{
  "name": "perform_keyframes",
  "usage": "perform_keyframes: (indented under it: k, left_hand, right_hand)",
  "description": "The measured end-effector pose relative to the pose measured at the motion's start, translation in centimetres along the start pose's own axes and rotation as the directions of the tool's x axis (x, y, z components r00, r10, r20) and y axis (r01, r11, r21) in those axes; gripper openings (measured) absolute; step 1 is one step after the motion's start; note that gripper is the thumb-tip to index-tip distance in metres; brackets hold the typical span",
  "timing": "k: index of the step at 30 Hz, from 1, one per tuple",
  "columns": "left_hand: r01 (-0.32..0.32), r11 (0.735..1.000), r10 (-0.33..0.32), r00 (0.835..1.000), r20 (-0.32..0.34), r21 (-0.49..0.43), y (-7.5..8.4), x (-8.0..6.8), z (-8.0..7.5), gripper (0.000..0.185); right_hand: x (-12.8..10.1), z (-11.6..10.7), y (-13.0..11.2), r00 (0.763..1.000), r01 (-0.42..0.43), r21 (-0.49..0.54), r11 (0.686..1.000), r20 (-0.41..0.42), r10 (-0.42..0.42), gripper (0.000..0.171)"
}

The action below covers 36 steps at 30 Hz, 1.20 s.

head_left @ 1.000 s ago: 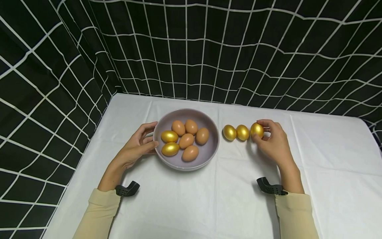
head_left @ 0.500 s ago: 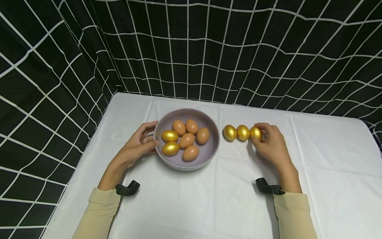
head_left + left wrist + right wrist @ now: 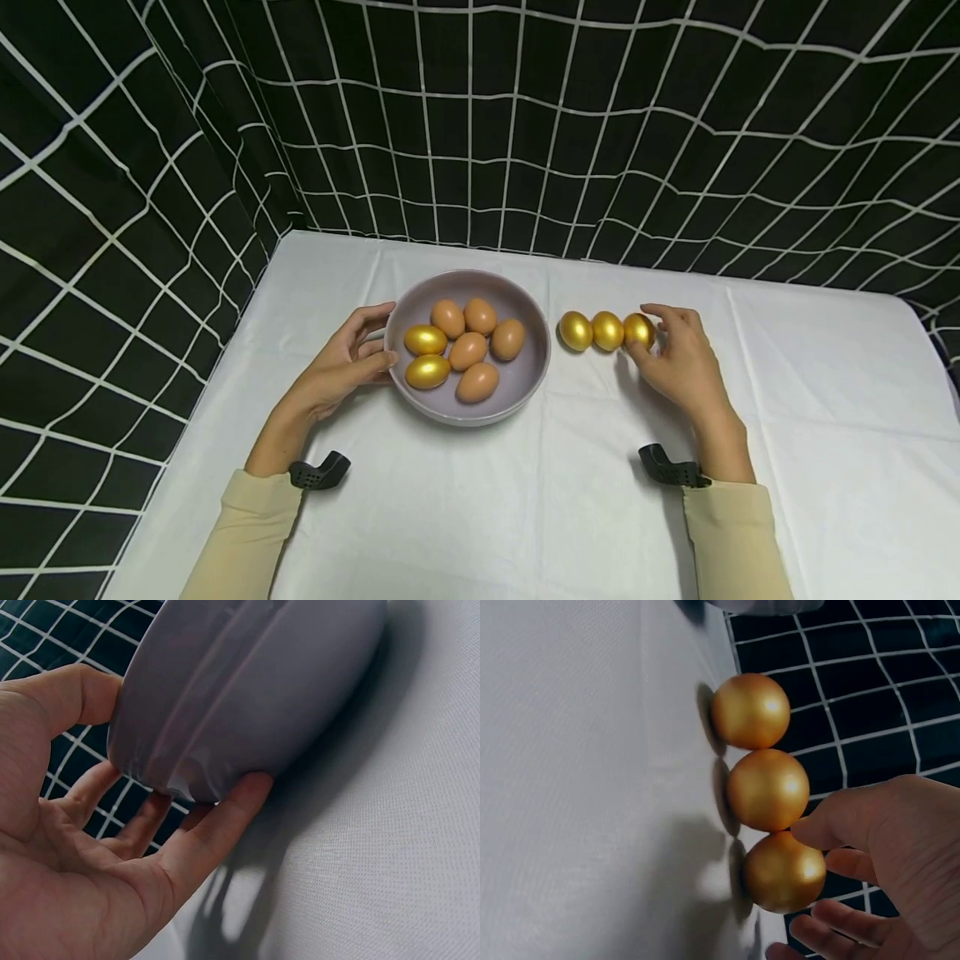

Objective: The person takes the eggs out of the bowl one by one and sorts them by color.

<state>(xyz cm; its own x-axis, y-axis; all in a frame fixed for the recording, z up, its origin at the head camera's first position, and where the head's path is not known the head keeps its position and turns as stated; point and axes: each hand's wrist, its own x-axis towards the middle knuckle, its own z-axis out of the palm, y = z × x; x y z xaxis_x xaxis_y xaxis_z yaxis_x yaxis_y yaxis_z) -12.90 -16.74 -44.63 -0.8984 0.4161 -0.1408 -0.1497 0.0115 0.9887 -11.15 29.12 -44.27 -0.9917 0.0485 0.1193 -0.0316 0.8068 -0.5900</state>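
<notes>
The left hand point(image 3: 337, 367) holds the side of a mauve bowl point(image 3: 480, 417), its thumb at the rim and its fingers against the outer wall point(image 3: 255, 712). Inside lie two golden eggs point(image 3: 427, 372) and several brown eggs point(image 3: 477, 382). To the right of the bowl, three golden eggs stand in a row: a left one point(image 3: 575, 331), a middle one point(image 3: 607, 331) and a right one point(image 3: 638, 327). The right hand point(image 3: 684, 362) is loosely spread around the right golden egg point(image 3: 784, 874); its thumb tip overlaps that egg, while the other fingers are apart from it.
A white cloth point(image 3: 450, 517) covers the table. Black curtain with a white grid point(image 3: 480, 125) hangs behind the table and along its left side. Each wrist wears a black camera mount point(image 3: 320, 472).
The right hand has brought the third golden egg left and down against the middle one, and its fingers have spread away from it. The left hand and the bowl stay in place.
</notes>
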Motion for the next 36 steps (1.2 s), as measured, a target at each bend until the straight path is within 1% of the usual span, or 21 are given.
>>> perform_keyframes:
  k: [3,7,9,12,16,20,22,24,26,30,32,36]
  left_hand:
    - [-0.001,1.0,0.001,1.0,-0.008,0.0,-0.1,0.0,-0.2,0.075]
    - [-0.001,1.0,0.001,1.0,-0.004,-0.002,-0.2,0.1,-0.4,0.076]
    - [-0.002,1.0,0.002,1.0,0.0,-0.001,-0.1,0.1,-0.4,0.076]
    - [-0.002,1.0,0.002,1.0,0.005,0.002,0.0,0.0,-0.5,0.076]
    - [0.0,1.0,0.0,1.0,0.01,0.003,0.0,0.0,-0.4,0.076]
    - [0.006,1.0,-0.006,1.0,0.01,0.001,0.1,-0.1,-0.3,0.076]
    - [0.006,1.0,-0.006,1.0,0.006,-0.001,0.1,-0.1,-0.3,0.076]
    - [0.007,1.0,-0.007,1.0,0.003,0.002,0.2,-0.2,-0.3,0.076]
    - [0.009,1.0,-0.009,1.0,-0.001,0.005,0.2,-0.2,-0.3,0.076]
    - [0.009,1.0,-0.009,1.0,-0.001,0.01,0.2,-0.2,-0.3,0.076]
    - [0.006,1.0,-0.006,1.0,0.001,0.007,0.1,-0.1,-0.2,0.076]
    - [0.008,1.0,-0.008,1.0,0.009,0.006,0.2,0.0,-0.1,0.076]
  right_hand:
    - [0.0,0.0,-0.9,1.0,-0.02,0.007,1.0,-0.008,0.02,0.056]
    - [-0.2,0.1,-3.0,0.999,0.008,0.042,0.999,-0.054,-0.005,0.052]
    - [-0.3,0.3,-4.2,0.996,0.049,0.058,0.997,-0.075,-0.044,0.05]
    - [-0.3,0.8,-5.9,0.988,0.136,0.068,0.988,-0.088,-0.129,0.048]
    - [-0.3,1.1,-8.0,0.972,0.231,0.075,0.97,-0.069,-0.226,0.046]
    - [-0.3,1.1,-10.0,0.961,0.275,0.127,0.953,-0.016,-0.276,0.045]
    - [-0.2,1.2,-10.9,0.952,0.299,0.157,0.941,0.019,-0.305,0.044]
    - [-0.1,1.3,-11.7,0.938,0.327,0.176,0.928,0.061,-0.342,0.044]
    - [0.0,1.4,-12.5,0.918,0.361,0.182,0.915,0.104,-0.383,0.043]
    - [0.4,1.6,-13.8,0.869,0.43,0.172,0.886,0.186,-0.458,0.042]
    - [0.6,1.8,-14.4,0.846,0.458,0.158,0.875,0.223,-0.484,0.041]
    - [0.8,2.2,-15.8,0.795,0.494,0.177,0.851,0.305,-0.524,0.038]
